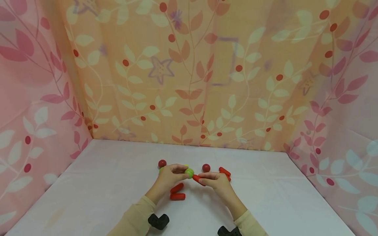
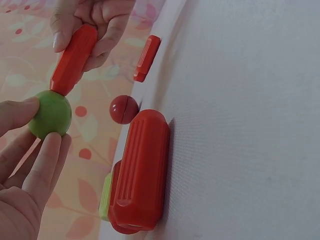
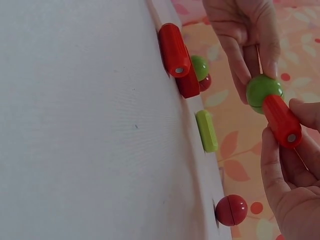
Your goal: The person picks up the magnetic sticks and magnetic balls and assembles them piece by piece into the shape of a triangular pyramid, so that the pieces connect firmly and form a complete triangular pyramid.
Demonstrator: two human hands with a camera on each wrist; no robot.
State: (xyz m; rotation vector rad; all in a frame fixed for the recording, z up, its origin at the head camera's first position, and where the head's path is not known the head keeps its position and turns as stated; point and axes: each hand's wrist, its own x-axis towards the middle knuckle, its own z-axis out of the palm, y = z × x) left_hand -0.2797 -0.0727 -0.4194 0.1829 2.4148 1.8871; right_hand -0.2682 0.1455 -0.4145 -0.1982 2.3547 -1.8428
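My left hand [image 1: 169, 178] pinches a green ball [image 2: 51, 114] between thumb and fingertips, above the table. A red ridged rod [image 2: 74, 60] is held by my right hand [image 1: 219, 183], its thumb and fingers on the rod's sides. One end of that rod meets the ball; in the right wrist view the rod's other end faces the camera and shows a small silvery disc. Both pieces are clear of the white tabletop. Below the left hand lie two more red rods [image 1: 178, 196], close together.
A red ball [image 1: 206, 168] and two red rods [image 1: 225, 171] lie at the right. Another red ball [image 1: 162, 163] stands behind my left hand, with a second green ball [image 3: 199, 67] near it. A yellow-green rod [image 3: 206, 131] lies farther back. Patterned cloth [image 1: 189, 98] walls the white table [image 1: 118, 164].
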